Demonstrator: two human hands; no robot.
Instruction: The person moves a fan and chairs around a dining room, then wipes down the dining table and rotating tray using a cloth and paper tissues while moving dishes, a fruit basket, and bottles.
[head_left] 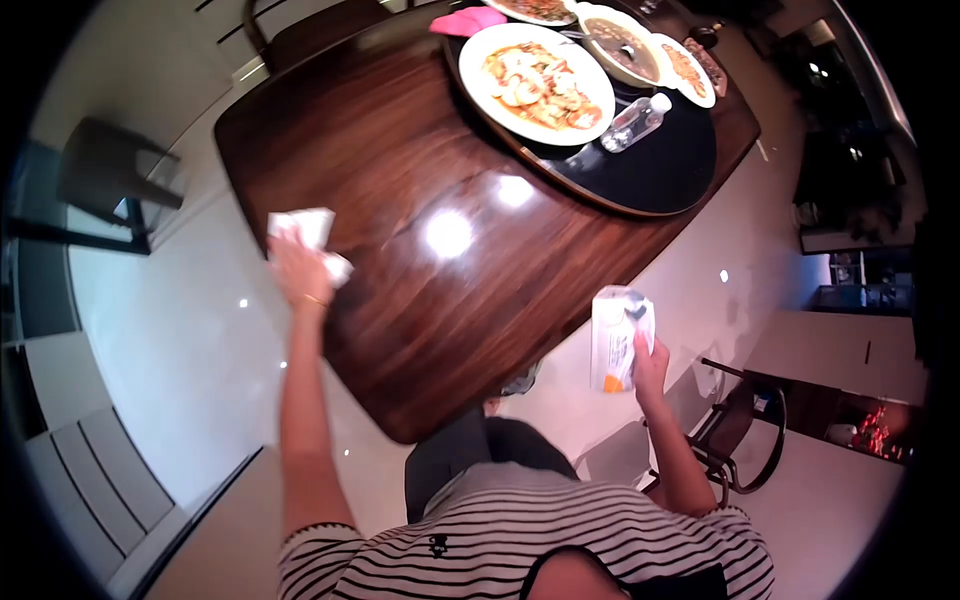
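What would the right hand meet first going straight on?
The right hand, white packet leading, would likely meet the near edge of the wooden table; if higher, it may pass over toward the round black platform. Height is unclear.

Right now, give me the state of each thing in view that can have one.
White wipe: rumpled, under left hand
White packet: held in right hand; open or shut, unclear
Clear bottle: capped
Large plate: holding food
Bowl: holding food, spoon inside
Smaller plate: holding food
Round black board: loaded
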